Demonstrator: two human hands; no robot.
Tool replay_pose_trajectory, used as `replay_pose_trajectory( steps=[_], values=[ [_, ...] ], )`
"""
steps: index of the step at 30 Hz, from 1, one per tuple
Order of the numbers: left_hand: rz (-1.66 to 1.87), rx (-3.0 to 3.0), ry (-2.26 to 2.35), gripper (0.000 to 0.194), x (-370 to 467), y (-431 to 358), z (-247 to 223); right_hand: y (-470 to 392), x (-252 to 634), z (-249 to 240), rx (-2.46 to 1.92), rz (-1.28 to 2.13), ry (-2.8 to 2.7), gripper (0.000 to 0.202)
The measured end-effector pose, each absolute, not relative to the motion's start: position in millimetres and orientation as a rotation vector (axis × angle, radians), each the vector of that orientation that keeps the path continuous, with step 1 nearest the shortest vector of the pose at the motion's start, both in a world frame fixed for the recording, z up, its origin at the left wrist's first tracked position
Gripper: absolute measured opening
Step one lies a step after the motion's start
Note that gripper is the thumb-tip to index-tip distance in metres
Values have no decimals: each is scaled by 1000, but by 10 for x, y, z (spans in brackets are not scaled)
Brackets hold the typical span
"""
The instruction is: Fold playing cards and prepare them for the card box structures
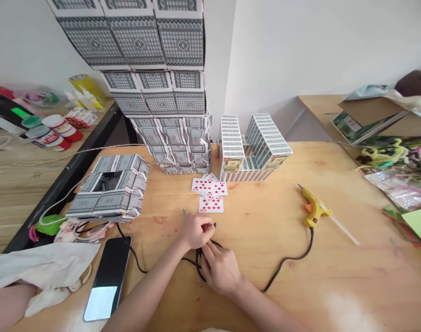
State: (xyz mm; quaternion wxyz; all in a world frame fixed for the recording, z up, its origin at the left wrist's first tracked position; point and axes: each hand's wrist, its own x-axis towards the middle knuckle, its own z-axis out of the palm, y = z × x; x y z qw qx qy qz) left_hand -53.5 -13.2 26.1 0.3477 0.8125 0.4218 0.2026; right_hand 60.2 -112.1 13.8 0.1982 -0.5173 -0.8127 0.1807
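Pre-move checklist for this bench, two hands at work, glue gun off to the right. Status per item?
1. Left hand clear of loose cards: ok, bare wood between.
2. Cards spread without overlap: not ok, several overlap.
3. Right hand at the black loop: ok; grip cannot tell, fingers hide it.
4. Glue gun away from both hands: ok.
5. Glue stick in gun: ok, pokes out the rear.
6. Gun hot: cannot tell.

Glue gun (314, 210) yellow (its trigger (307, 208) orange)
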Motion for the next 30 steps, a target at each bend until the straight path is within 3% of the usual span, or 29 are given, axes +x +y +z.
replay_pose_trajectory(
  steps=[5, 23, 30],
  values=[
    [637, 2114, 1174, 25, -667, -294, 261, -1121, 632, 195, -1278, 585, -2326, 27],
    [639, 2087, 1024, 23, -508, -27, 98, -1108, 521, 117, -1625, 558, -2221, 40],
    [742, 2065, 1103, 27, -605, -222, 150, -1136, 606, 172, -1361, 623, -2286, 36]
  ],
)
